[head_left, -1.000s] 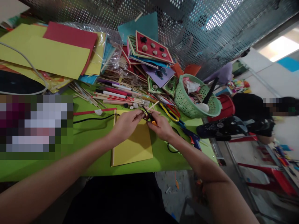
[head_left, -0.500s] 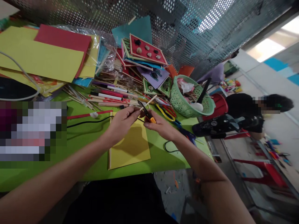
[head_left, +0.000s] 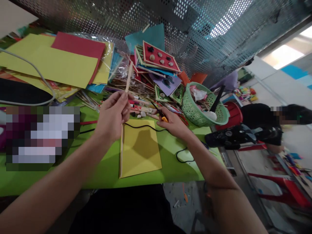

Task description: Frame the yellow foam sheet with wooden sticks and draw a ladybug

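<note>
My left hand [head_left: 114, 110] pinches a thin pale wooden stick [head_left: 129, 76], which stands nearly upright above the fingers. In my right hand [head_left: 172, 120] is a dark-bladed cutting tool [head_left: 165, 119] with an orange and black handle; the fingers hide much of it. The tool is apart from the stick. Below both hands lies a yellow card [head_left: 142, 152] on the green tabletop, with a pale stick along its left edge. A black cord [head_left: 146, 126] runs across the card's top.
Behind are small pebbles [head_left: 141, 114], markers, sticks and stacked pebble-decorated cards [head_left: 161, 58]. A green basket [head_left: 191, 105] of scraps stands right. Coloured sheets [head_left: 53, 61] lie at the back left. A blurred-out object sits left. Another person [head_left: 258, 120] is at far right.
My left hand has turned and lifted the stick upright, leftward and away from the tool. My right hand keeps the tool, now apart from the stick. The view has shifted slightly.
</note>
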The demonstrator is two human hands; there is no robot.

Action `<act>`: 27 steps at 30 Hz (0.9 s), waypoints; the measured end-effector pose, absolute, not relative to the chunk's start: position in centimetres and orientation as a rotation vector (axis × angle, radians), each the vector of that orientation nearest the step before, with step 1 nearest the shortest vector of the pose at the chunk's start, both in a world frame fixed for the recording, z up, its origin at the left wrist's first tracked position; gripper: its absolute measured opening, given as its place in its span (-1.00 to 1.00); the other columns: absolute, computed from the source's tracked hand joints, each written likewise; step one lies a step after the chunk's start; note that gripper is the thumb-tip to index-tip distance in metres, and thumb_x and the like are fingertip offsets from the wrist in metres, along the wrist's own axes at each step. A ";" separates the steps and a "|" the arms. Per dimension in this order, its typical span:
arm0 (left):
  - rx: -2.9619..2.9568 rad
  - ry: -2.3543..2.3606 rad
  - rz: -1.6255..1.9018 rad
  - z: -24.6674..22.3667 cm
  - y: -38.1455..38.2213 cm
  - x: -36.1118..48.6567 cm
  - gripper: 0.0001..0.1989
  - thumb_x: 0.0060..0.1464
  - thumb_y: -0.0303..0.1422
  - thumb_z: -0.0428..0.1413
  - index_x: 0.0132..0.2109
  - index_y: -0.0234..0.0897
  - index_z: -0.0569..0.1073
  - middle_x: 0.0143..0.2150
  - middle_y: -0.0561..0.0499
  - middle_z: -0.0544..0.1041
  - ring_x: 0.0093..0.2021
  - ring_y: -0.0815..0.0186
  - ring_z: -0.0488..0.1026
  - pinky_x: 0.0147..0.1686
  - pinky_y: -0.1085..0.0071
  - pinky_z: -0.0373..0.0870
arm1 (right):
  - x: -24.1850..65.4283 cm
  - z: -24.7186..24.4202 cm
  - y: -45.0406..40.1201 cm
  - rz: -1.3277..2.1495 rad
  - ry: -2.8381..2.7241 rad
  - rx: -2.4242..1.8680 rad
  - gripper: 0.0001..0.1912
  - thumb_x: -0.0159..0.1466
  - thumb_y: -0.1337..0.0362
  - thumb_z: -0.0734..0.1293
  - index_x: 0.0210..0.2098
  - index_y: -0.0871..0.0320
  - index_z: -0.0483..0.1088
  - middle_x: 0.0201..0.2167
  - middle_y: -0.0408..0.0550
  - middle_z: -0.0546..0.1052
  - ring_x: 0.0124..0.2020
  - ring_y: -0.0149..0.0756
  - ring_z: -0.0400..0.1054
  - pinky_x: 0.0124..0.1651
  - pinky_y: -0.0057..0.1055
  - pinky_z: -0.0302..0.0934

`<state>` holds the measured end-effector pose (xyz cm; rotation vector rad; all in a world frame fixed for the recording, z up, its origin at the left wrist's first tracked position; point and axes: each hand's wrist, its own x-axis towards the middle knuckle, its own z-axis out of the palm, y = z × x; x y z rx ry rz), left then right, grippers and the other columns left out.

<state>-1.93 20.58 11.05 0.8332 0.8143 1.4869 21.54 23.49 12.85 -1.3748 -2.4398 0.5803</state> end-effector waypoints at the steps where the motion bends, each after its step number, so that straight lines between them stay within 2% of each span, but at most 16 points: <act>1: 0.843 0.828 1.493 11.2 20.7 -2.1 -0.81 0.22 -0.19 0.24 -0.27 -0.18 0.50 -0.56 0.18 0.13 -0.60 0.46 -0.05 -0.62 0.45 -0.16 | 21.7 12.4 23.8 0.502 -2.441 -1.420 -0.52 0.28 0.13 0.35 0.16 0.14 0.41 0.01 0.12 0.58 -0.01 0.05 0.45 0.06 -0.06 0.35; 5: 1.025 0.873 1.343 10.5 20.9 -1.8 -0.83 0.27 -0.22 0.17 -0.23 -0.21 0.52 -0.53 0.15 0.17 -0.57 0.44 0.01 -0.59 0.44 -0.12 | 21.3 9.9 26.4 0.094 -2.403 -1.583 -0.43 0.36 -0.02 0.38 0.25 0.13 0.39 0.16 0.23 0.54 0.14 0.14 0.44 0.18 -0.01 0.34; 9: 1.309 1.026 1.240 9.2 21.2 -1.8 -0.80 0.31 -0.24 0.09 -0.15 -0.24 0.55 -0.49 0.14 0.25 -0.52 0.40 0.08 -0.53 0.42 -0.02 | 20.3 8.9 29.1 -0.049 -2.462 -1.617 -0.32 0.33 -0.05 0.45 0.30 0.20 0.37 0.11 0.29 0.53 0.15 0.19 0.45 0.22 0.03 0.34; 11: 1.435 1.142 1.188 8.9 21.3 -2.0 -0.77 0.31 -0.23 0.08 -0.13 -0.25 0.57 -0.47 0.12 0.33 -0.48 0.38 0.16 -0.48 0.41 0.05 | 20.2 9.7 29.1 -0.082 -2.445 -1.526 -0.38 0.37 0.00 0.42 0.29 0.19 0.37 0.13 0.28 0.52 0.18 0.17 0.43 0.24 0.03 0.33; 14: 1.567 1.240 1.140 8.8 21.5 -2.1 -0.74 0.32 -0.20 0.08 -0.15 -0.26 0.58 -0.40 0.06 0.47 -0.38 0.33 0.31 -0.37 0.40 0.15 | 20.1 12.0 27.4 -0.158 -2.280 -1.309 -0.58 0.49 0.13 0.26 0.29 0.10 0.36 0.15 0.19 0.51 0.20 0.06 0.41 0.24 -0.01 0.34; 18: 1.633 1.301 1.083 8.7 21.4 -1.8 -0.67 0.31 -0.10 0.09 -0.13 -0.27 0.59 -0.37 0.03 0.55 -0.37 0.28 0.36 -0.35 0.38 0.15 | 19.6 14.7 24.4 -0.242 -2.395 -1.085 -0.58 0.51 0.10 0.26 0.32 -0.04 0.38 0.26 0.08 0.50 0.32 0.05 0.31 0.38 0.06 0.18; 23: 1.690 1.205 1.110 8.3 21.0 -1.6 -0.61 0.35 -0.06 0.04 -0.07 -0.25 0.61 -0.27 -0.01 0.63 -0.29 0.24 0.44 -0.25 0.37 0.25 | 19.0 14.8 23.6 -0.207 -2.507 -1.078 -0.68 0.53 0.04 0.26 0.14 -0.09 0.55 0.10 0.00 0.60 0.23 0.02 0.35 0.32 0.01 0.13; 27: 1.701 1.179 1.110 8.1 20.8 -1.5 -0.68 0.34 -0.13 0.06 -0.19 -0.24 0.58 -0.33 0.00 0.58 -0.21 0.20 0.48 -0.15 0.35 0.31 | 19.2 14.0 24.0 -0.251 -2.510 -1.090 -0.72 0.51 0.04 0.30 0.06 -0.09 0.59 -0.04 0.01 0.58 0.09 -0.01 0.33 0.16 -0.07 0.15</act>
